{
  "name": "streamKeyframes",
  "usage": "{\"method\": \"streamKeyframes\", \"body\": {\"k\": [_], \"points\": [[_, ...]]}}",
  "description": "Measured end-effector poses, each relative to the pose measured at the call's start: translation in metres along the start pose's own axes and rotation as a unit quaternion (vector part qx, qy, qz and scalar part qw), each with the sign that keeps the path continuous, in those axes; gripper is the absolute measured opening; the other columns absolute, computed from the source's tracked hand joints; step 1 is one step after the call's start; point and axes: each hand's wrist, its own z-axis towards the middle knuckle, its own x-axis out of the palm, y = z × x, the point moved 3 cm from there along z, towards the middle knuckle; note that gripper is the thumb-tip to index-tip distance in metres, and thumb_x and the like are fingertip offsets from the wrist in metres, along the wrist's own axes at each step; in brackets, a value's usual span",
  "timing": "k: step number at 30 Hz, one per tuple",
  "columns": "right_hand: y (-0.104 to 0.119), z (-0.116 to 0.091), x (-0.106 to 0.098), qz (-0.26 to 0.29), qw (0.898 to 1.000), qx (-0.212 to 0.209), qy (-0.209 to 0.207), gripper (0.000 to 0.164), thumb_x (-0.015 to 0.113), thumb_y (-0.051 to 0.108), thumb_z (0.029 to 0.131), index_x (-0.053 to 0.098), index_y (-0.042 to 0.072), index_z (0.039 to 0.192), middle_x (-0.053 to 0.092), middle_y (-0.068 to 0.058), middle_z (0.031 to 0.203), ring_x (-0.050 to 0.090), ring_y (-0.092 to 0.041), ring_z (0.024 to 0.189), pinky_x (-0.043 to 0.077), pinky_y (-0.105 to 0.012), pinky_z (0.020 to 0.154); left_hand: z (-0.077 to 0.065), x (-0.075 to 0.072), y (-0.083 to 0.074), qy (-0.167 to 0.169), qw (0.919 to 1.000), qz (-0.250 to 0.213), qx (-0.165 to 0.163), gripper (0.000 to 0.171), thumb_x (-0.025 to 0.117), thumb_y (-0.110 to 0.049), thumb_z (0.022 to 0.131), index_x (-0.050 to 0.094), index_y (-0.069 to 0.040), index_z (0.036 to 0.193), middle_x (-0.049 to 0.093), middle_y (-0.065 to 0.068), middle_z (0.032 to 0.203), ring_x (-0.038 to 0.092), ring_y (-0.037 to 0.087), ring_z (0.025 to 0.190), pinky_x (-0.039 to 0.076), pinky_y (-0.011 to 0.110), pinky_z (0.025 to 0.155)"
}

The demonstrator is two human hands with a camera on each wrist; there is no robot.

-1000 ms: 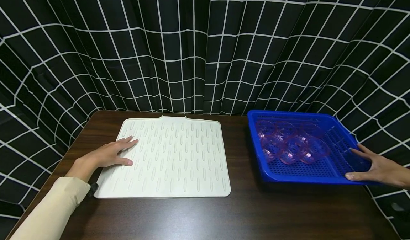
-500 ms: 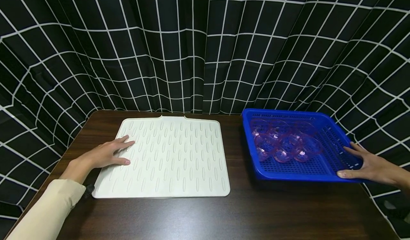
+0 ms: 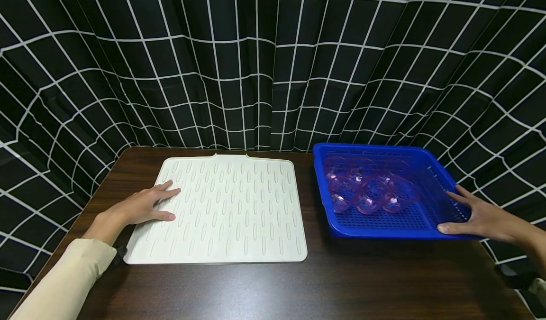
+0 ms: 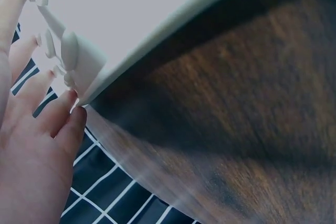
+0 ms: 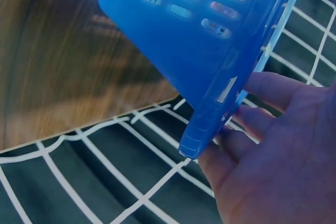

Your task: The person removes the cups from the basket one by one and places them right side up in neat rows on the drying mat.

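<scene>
A blue rectangular perforated plastic basket point(image 3: 375, 232) was at the right of the dark wooden bench point(image 3: 273, 289), the right hand point(image 3: 486, 220) gripping its right rim. It seemed light and slightly flexible, best held by opposite rims; its transparent pink cups point(image 3: 370, 196) looked slippery. The left hand point(image 3: 141, 206), fingers point(image 3: 167, 194) spread, touched the white rectangular ridged board point(image 3: 230, 215) at its left, gripping nothing.

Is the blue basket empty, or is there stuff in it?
Not empty: see-through pink round things sit inside the blue basket, though bare floor shows near the right hand.
</scene>
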Motion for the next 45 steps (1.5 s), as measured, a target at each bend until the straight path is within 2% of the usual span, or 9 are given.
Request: {"method": "streamKeyframes", "body": {"k": [4,11,15,30,35,38,42,45], "points": [[0.008,0.003,0.001,-0.006,1.0,-0.004,0.0,0.11,0.075,0.042,0.086,0.009,-0.02,0.148,-0.014,-0.045,0.15,0.01,-0.08,0.122,0.017,-0.086,0.089,0.0,0.0,0.0,0.002,1.0,0.0,-0.001,0.084,0.078,-0.051,0.08,0.05,-0.006,0.146,0.027,0.029,0.157,0.025,0.056,0.14,0.028,0.071,0.105],[0.019,0.01,0.0,-0.019,0.999,-0.028,0.017,0.103,0.073,0.041,0.087,0.015,-0.017,0.149,-0.004,-0.047,0.151,0.022,-0.078,0.119,0.024,-0.085,0.085,0.002,-0.001,-0.001,0.007,0.9999,0.008,-0.005,0.084,0.078,-0.05,0.08,0.05,-0.006,0.145,0.028,0.029,0.156,0.026,0.057,0.139,0.029,0.071,0.105],[0.024,0.014,0.001,-0.022,0.999,-0.029,0.019,0.104,0.073,0.042,0.087,0.015,-0.016,0.15,-0.001,-0.048,0.149,0.025,-0.078,0.117,0.026,-0.084,0.086,0.002,-0.001,-0.001,0.008,0.9999,0.006,-0.008,0.084,0.079,-0.049,0.08,0.05,-0.005,0.145,0.028,0.029,0.156,0.026,0.057,0.14,0.028,0.07,0.105],[0.033,0.016,0.003,-0.004,0.999,-0.022,0.027,0.104,0.073,0.044,0.087,0.015,-0.016,0.15,-0.007,-0.046,0.151,0.017,-0.078,0.121,0.022,-0.085,0.088,0.002,-0.002,-0.003,0.01,0.9999,-0.007,-0.011,0.084,0.079,-0.048,0.079,0.05,-0.005,0.145,0.028,0.03,0.157,0.024,0.056,0.14,0.027,0.071,0.106],[0.044,0.017,-0.008,-0.038,0.998,-0.036,0.035,0.108,0.074,0.044,0.087,0.01,-0.013,0.152,0.001,-0.049,0.148,0.023,-0.079,0.118,0.027,-0.084,0.087,0.002,-0.002,-0.004,0.011,0.9998,-0.008,-0.012,0.084,0.079,-0.049,0.08,0.05,-0.006,0.145,0.027,0.029,0.157,0.024,0.055,0.141,0.027,0.071,0.106],[0.059,0.02,-0.02,-0.046,0.997,-0.054,0.024,0.111,0.078,0.042,0.084,0.007,-0.009,0.154,0.013,-0.049,0.146,0.031,-0.076,0.118,0.033,-0.081,0.086,0.001,-0.003,-0.005,0.008,0.9999,-0.007,-0.008,0.083,0.079,-0.048,0.08,0.051,-0.004,0.145,0.028,0.03,0.156,0.025,0.056,0.14,0.027,0.071,0.106],[0.078,0.029,-0.036,-0.017,0.995,-0.097,0.007,0.109,0.08,0.033,0.084,0.007,-0.004,0.157,0.033,-0.045,0.14,0.045,-0.067,0.116,0.044,-0.073,0.085,0.001,-0.003,-0.004,0.004,1.0,-0.006,-0.007,0.083,0.079,-0.048,0.079,0.051,-0.004,0.144,0.028,0.031,0.156,0.025,0.057,0.139,0.027,0.071,0.106],[0.089,0.035,-0.045,0.014,0.992,-0.122,-0.001,0.105,0.079,0.027,0.086,0.008,-0.002,0.157,0.036,-0.042,0.142,0.046,-0.063,0.119,0.045,-0.072,0.087,0.001,-0.002,-0.003,0.003,0.9999,-0.005,-0.01,0.083,0.08,-0.047,0.079,0.051,-0.004,0.144,0.028,0.03,0.156,0.025,0.056,0.14,0.027,0.071,0.106]]}}
